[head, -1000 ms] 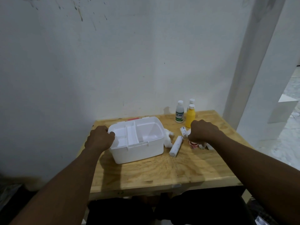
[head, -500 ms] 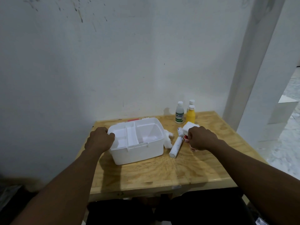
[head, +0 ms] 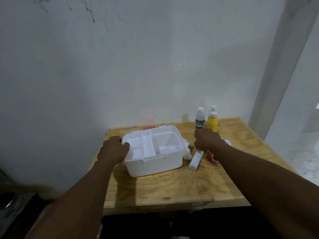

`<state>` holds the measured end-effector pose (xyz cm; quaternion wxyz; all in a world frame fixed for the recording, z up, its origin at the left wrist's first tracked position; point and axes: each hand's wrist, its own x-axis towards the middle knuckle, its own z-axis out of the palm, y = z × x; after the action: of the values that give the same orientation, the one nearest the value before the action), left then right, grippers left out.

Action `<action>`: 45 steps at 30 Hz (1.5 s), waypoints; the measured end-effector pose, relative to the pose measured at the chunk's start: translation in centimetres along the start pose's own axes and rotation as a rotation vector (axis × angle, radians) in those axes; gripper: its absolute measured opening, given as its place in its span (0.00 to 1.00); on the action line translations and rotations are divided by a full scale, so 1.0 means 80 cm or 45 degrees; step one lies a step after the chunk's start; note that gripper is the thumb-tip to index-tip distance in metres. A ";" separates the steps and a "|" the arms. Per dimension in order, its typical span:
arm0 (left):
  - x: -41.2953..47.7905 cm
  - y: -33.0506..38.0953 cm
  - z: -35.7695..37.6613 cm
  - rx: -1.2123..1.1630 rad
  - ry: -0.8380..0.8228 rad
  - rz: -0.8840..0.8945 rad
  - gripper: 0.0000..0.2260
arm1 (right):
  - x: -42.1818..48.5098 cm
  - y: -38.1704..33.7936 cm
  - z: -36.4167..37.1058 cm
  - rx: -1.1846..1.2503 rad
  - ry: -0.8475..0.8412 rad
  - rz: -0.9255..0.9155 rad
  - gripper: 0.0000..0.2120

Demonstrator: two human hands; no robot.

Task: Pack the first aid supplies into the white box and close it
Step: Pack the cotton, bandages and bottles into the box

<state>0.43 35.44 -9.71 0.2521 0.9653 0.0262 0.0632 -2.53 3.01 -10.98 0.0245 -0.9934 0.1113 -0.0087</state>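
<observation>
Left hand (head: pixel 113 150) fingers grip the box (head: pixel 155 165) rim at its 9 o'clock. Right hand (head: pixel 208 141), fingers curled, hold unclear, hovers over the roll (head: pixel 195 161); the open box lies at its 9 o'clock.

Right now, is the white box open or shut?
Open. The white box shows its inner compartments, and the left hand grips its rim.

The white box (head: pixel 153 163) stands open, lid off its top, with a divided tray inside. Just right of it lie a crumpled white wad (head: pixel 187 151) and a white roll (head: pixel 196 160), with a small red-topped jar (head: pixel 215 159) near them. Behind them, upright, stand a clear bottle (head: pixel 200 119) and a yellow bottle (head: pixel 212 123), both white-capped.
</observation>
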 end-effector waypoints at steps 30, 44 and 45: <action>-0.006 0.005 -0.001 -0.029 0.004 -0.019 0.15 | -0.078 -0.153 -0.026 0.590 0.246 -0.671 0.17; -0.009 0.016 -0.015 0.148 0.297 0.174 0.17 | -0.078 -0.089 -0.056 0.799 0.439 -0.563 0.09; -0.009 0.025 -0.018 0.145 0.364 0.282 0.16 | -0.075 -0.068 -0.062 0.797 0.453 -0.505 0.06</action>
<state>-0.41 34.34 -7.58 0.1821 0.9562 -0.0412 0.2256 -7.32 9.44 -5.85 0.3039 -0.9231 -0.0879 -0.2185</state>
